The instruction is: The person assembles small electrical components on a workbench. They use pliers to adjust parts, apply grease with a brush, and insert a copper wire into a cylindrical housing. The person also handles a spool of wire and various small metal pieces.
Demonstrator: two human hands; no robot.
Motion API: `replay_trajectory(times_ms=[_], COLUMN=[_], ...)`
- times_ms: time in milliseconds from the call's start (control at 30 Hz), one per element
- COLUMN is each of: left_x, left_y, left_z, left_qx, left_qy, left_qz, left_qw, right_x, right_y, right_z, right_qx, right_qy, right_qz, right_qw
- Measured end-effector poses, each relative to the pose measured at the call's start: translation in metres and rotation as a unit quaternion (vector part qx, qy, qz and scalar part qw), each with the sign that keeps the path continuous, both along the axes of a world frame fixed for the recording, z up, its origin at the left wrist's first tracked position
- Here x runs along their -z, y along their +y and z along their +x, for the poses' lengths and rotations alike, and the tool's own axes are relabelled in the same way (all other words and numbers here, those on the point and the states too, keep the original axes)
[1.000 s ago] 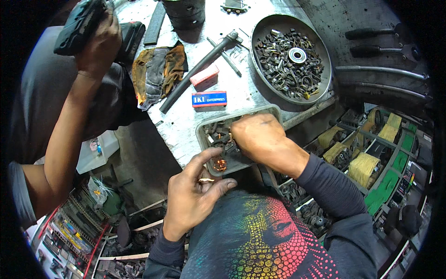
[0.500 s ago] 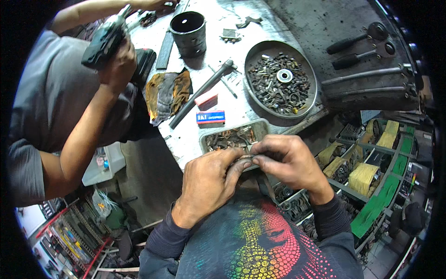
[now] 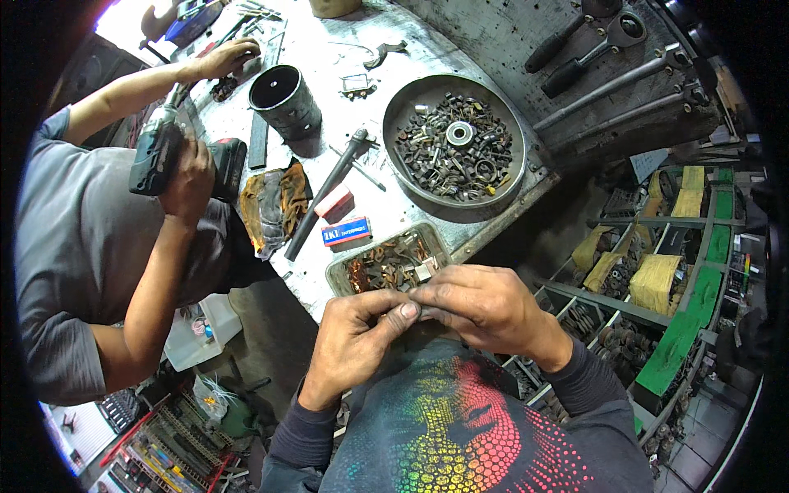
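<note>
My left hand (image 3: 355, 335) and my right hand (image 3: 497, 306) meet just in front of my chest, fingertips pinched together. Whatever small piece sits between them is hidden by the fingers. Right beyond them, at the table's near edge, is a shallow rectangular tray (image 3: 335, 282) of small dark and copper-coloured metal parts. A pale block-shaped piece (image 3: 426, 269) lies among those parts, close to my right fingers. Behind the tray are a small blue-and-red box (image 3: 346, 232) and a pinkish box (image 3: 334, 203), with a dark metal bar (image 3: 329, 193) alongside.
A round metal pan (image 3: 523, 152) holds many small parts and a bearing (image 3: 461, 134). A black cylinder (image 3: 286, 103) stands near a stained cloth (image 3: 274, 205). At left, a co-worker grips a cordless drill (image 3: 156, 152). Wrenches (image 3: 612, 90) lie at right, above divided parts bins (image 3: 633, 308).
My hands have come back from over the tray toward my chest, uncovering more of it. The left thumb has shifted. The view has swung, showing more of the co-worker's far arm.
</note>
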State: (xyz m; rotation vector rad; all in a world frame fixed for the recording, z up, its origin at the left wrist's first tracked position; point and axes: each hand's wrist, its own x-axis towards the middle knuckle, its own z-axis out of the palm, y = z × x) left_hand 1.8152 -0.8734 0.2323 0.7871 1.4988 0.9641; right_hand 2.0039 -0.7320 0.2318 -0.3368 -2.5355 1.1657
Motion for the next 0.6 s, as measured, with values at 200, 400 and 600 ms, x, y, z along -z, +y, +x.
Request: replay_trajectory(times_ms=[200,400,600], left_x=[-0.019,-0.014,-0.007], left_y=[-0.007,-0.020,-0.025], left_z=[0.003,0.003,-0.002], left_qx=[0.062,0.108,0.100], left_qy=[0.155,0.022,-0.170], left_qz=[0.094,-0.008,-0.113], left_qw=[0.982,0.994,0.974], right_x=[-0.011,-0.014,-0.015], right_y=[-0.009,-0.017,-0.016], right_z=[0.013,0.027,0.033], right_qx=[0.010,-0.019,-0.069], right_qy=[-0.067,-0.076,-0.054], right_qz=[-0.077,-0.151,0.031], right_qw=[0.995,0.985,0.996])
